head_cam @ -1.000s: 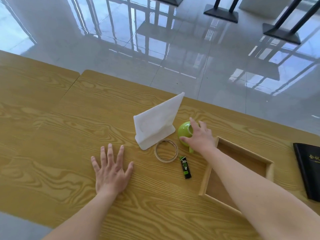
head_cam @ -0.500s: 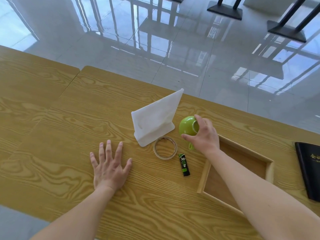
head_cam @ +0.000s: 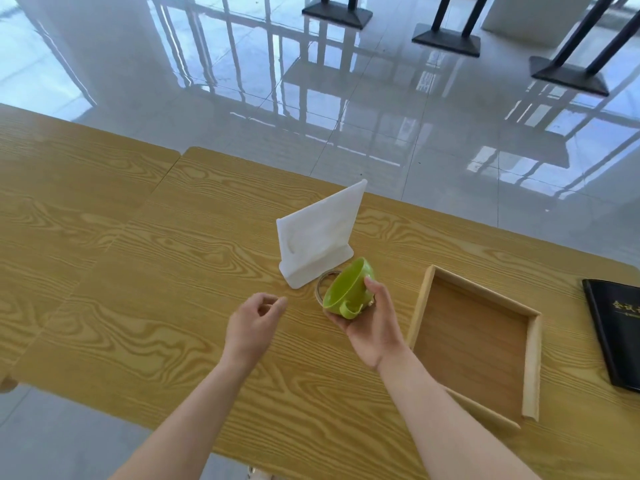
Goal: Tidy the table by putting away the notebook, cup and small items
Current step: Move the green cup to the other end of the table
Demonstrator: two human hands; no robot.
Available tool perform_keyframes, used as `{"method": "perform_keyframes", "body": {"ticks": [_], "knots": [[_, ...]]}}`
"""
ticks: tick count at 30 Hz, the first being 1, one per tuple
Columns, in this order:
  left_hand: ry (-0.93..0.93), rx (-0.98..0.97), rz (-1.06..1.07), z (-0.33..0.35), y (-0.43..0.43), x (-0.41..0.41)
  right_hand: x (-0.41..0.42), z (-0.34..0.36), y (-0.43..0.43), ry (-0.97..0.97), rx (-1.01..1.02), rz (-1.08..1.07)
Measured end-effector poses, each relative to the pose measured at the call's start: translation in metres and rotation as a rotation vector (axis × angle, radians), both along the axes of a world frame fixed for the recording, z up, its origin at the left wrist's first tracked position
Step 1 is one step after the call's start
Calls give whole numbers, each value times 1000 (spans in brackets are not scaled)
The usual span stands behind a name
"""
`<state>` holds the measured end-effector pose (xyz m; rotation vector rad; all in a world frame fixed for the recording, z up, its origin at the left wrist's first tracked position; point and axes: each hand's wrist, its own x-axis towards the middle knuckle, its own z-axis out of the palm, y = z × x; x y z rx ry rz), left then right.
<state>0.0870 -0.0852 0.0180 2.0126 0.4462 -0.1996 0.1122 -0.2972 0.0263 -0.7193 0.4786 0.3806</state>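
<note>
My right hand [head_cam: 375,323] holds the green cup [head_cam: 346,289] lifted off the table, tilted with its mouth facing left and its handle pointing down. My left hand [head_cam: 254,320] hovers just left of it, fingers loosely curled, holding nothing. A tape ring [head_cam: 320,287] lies on the table, mostly hidden behind the cup. The black notebook [head_cam: 614,332] lies at the right edge. The small black and green tube is hidden from view.
An empty wooden tray [head_cam: 424,299] sits right of my right hand. A white stand [head_cam: 318,244] rises just behind the cup. The wooden table [head_cam: 138,289] ends at a glossy tiled floor with black table bases [head_cam: 446,43] beyond.
My right hand has lifted the green cup off the table and tilted it. My left hand has risen from lying flat on the table and moved right toward the cup.
</note>
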Motion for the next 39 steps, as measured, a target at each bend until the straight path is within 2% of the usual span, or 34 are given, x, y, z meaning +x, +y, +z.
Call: {"method": "perform_keyframes", "body": {"ticks": [3,6,9,12,14,17,21,25,29,35,37,39], "knots": [[151,-258,-71,35,-34,-20,-9,1,20,-87,-12,-1],[230,-408,34,44,-43,-27,-14,2,36,-119,-67,-8],[245,-541,101,45,-39,-31,-21,2,48,-136,-129,-11],[184,-569,105,44,-32,-34,-29,1,53,-113,-107,-6],[143,-514,81,40,-19,-36,-30,1,51,-66,-150,38],[80,-346,-4,28,11,-41,-22,0,47,-70,-453,186],[-47,32,-204,12,44,-49,-14,-9,56,-71,-796,345],[-174,264,-285,0,58,-56,-18,-16,67,-111,-898,434],[-172,321,-283,-14,61,-63,-26,-23,73,-116,-955,448],[-168,272,-177,-25,58,-67,-22,-18,76,-159,-987,489],[-170,262,-174,-25,58,-67,-19,-14,74,-234,-1058,569],[-173,267,-163,-26,61,-66,-16,-11,75,-403,-1198,729]]}}
